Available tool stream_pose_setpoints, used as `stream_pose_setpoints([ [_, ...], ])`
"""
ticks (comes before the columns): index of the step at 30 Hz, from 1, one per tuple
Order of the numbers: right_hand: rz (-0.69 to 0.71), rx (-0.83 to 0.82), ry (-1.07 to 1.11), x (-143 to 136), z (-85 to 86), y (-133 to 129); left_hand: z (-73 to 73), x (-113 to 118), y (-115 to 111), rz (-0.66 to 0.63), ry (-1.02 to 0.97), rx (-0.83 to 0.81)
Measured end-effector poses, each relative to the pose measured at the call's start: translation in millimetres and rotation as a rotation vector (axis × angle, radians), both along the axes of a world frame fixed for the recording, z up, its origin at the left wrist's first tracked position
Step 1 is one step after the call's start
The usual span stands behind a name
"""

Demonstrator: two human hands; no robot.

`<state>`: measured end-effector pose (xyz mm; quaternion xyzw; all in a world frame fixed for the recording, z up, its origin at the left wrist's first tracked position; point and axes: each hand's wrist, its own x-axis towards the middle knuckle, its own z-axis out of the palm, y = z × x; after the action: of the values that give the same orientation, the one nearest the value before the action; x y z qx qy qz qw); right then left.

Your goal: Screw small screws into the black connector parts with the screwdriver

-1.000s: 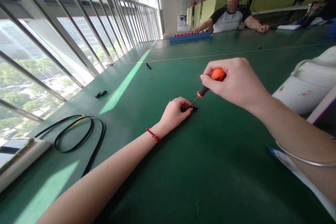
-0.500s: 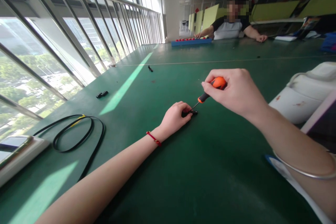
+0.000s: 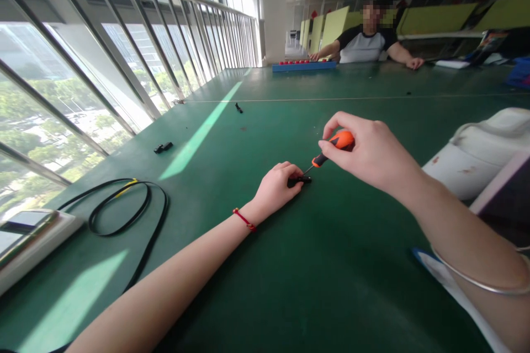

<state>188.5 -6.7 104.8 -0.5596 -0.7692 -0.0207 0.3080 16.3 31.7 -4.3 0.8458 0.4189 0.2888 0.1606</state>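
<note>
My left hand (image 3: 278, 187) pinches a small black part (image 3: 305, 180) against the green tabletop; the fingers cover much of it, and its exact kind is unclear. In my right hand (image 3: 364, 146) is a screwdriver (image 3: 343, 140) with an orange and black handle, gripped between thumb and fingers. The tool slants down to the left, and its thin shaft reaches the black part beside my left fingertips. Whether the tip sits in a screw is too small to tell.
Other small black parts (image 3: 163, 148) lie to the left, near a looped black strap (image 3: 159, 226). A phone (image 3: 25, 231) rests on a white box at the left edge. White container (image 3: 467, 160) stands right. Across the table, a person (image 3: 364, 47) sits by a blue rack (image 3: 304, 67).
My right hand has shifted slightly down and its fingers have loosened a little around the screwdriver handle. My left hand keeps its hold on the black part. The view has shifted slightly.
</note>
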Motion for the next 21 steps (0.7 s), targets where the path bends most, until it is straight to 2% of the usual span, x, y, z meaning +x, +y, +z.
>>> stream_pose_setpoints([
  [8,0.050,-0.028,0.088,0.3,-0.4,-0.9,3.9,-0.3,-1.4,-0.017,-0.021,-0.028],
  [21,0.088,-0.136,0.064,-0.1,5.2,-2.2,3.9,5.6,1.5,0.057,-0.082,-0.130],
])
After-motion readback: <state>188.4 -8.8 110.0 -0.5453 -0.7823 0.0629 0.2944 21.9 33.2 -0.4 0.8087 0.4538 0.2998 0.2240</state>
